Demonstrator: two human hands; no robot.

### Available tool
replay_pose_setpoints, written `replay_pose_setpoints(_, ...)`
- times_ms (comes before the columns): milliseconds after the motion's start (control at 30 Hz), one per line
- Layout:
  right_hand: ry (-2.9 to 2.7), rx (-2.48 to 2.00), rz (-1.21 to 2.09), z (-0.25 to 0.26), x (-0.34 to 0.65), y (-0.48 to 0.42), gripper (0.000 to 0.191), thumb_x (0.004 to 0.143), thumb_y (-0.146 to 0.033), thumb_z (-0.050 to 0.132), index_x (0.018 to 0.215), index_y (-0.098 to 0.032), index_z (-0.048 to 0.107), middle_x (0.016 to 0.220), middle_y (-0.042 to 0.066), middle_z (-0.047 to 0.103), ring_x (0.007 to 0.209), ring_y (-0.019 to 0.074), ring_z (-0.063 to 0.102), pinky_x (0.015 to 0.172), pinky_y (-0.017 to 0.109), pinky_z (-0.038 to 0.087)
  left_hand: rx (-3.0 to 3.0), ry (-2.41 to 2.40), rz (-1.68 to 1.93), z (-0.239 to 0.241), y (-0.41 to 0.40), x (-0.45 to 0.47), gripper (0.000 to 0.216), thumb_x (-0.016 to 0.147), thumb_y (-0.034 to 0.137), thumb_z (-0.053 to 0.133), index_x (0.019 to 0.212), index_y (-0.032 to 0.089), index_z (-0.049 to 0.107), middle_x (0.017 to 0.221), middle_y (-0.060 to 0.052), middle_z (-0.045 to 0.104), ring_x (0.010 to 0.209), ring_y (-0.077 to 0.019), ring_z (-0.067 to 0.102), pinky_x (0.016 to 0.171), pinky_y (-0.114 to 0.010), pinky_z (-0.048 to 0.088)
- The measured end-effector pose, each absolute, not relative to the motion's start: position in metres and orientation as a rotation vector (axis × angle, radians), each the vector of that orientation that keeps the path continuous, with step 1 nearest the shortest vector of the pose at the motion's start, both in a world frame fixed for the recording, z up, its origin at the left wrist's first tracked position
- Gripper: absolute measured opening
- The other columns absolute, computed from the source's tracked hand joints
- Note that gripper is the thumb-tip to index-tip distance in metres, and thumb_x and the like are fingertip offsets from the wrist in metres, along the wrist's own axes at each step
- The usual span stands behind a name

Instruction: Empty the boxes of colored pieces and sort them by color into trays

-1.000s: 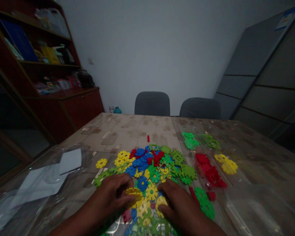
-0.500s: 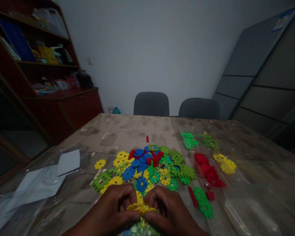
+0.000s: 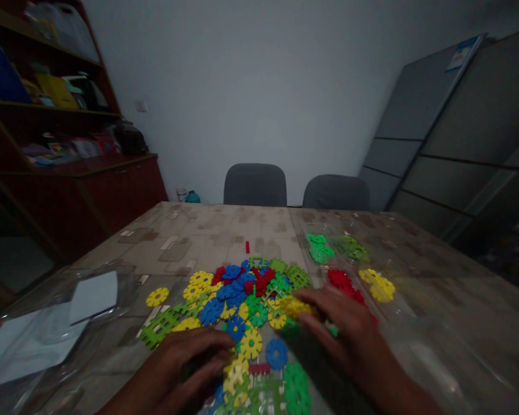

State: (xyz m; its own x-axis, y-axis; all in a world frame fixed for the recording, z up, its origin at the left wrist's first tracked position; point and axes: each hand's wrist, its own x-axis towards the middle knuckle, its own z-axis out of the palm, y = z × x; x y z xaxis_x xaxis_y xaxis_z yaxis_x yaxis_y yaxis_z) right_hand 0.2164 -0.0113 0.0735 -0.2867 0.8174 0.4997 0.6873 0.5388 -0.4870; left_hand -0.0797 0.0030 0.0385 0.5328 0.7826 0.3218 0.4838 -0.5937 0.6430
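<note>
A pile of flat plastic gear-shaped pieces in yellow, blue, red and green lies on the patterned table. My right hand is raised over the pile's right side, its fingers shut on a bunch of yellow pieces. My left hand lies flat on the near left part of the pile, fingers spread on the pieces, holding nothing that I can see. To the right lie sorted heaps: green, red and yellow.
A clear plastic bag with white paper lies at the left. One small red piece sits alone beyond the pile. Two grey chairs stand at the far edge. A wooden shelf unit fills the left wall.
My right hand has lifted the yellow pieces from the near middle and carried them right and away from me. My left hand let go and dropped flat onto the pile. The view shifted.
</note>
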Motion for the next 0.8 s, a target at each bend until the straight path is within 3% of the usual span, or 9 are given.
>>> replay_pose_setpoints(100, -1.89, -1.529, 0.014, 0.096, 0.275, 0.004, 0.032, 0.092, -0.036, 0.054, 0.11, -0.018, 0.073, 0.105, 0.012, 0.078, 0.087, 0.0267, 0.073, 0.077, 0.039, 0.056, 2.414, 0.996, 0.828, 0.039, 0.005, -0.081, 0.017, 0.097, 0.031, 0.057, 0.105, 0.033, 0.072, 0.1, 0.002, 0.08, 0.086, -0.0174, 0.075, 0.074, -0.021, 0.058)
replay_pose_setpoints(200, -1.656, -1.835, -0.124, 0.1, 0.334, 0.017, 0.043, 0.083, -0.047, 0.051, 0.103, -0.016, 0.073, 0.086, 0.014, 0.079, 0.068, 0.0285, 0.072, 0.065, 0.039, 0.055, 2.477, 0.951, 0.765, 0.042, 0.007, -0.081, 0.02, 0.1, 0.03, 0.052, 0.099, 0.03, 0.072, 0.093, 0.002, 0.079, 0.078, -0.0155, 0.075, 0.069, -0.019, 0.057)
replay_pose_setpoints(467, -1.542, -2.12, -0.042, 0.073, 0.41, 0.025, 0.037, 0.072, -0.047, 0.044, 0.081, -0.02, 0.068, 0.072, 0.015, 0.078, 0.056, 0.0324, 0.071, 0.057, 0.042, 0.052, 2.536, 1.046, 0.715, 0.018, 0.025, -0.099, 0.02, 0.101, 0.027, 0.05, 0.103, 0.028, 0.07, 0.095, 0.001, 0.078, 0.084, -0.0168, 0.074, 0.075, -0.023, 0.057)
replay_pose_setpoints(667, -1.722, -1.904, 0.072, 0.098, 0.368, 0.018, 0.04, 0.078, -0.051, 0.052, 0.094, -0.021, 0.073, 0.092, 0.014, 0.081, 0.074, 0.0321, 0.076, 0.066, 0.041, 0.056, 2.594, 1.089, 0.684, 0.016, 0.027, -0.097, 0.022, 0.102, 0.025, 0.046, 0.103, 0.025, 0.068, 0.099, -0.003, 0.076, 0.088, -0.019, 0.073, 0.078, -0.026, 0.058)
replay_pose_setpoints(800, -1.977, -1.602, 0.188, 0.093, 0.289, 0.004, 0.035, 0.09, -0.037, 0.049, 0.111, -0.024, 0.073, 0.109, 0.01, 0.079, 0.092, 0.0288, 0.075, 0.081, 0.044, 0.057, 2.647, 1.064, 0.648, 0.012, 0.028, -0.095, 0.023, 0.1, 0.021, 0.047, 0.11, 0.026, 0.068, 0.112, -0.005, 0.076, 0.099, -0.0219, 0.072, 0.086, -0.03, 0.059)
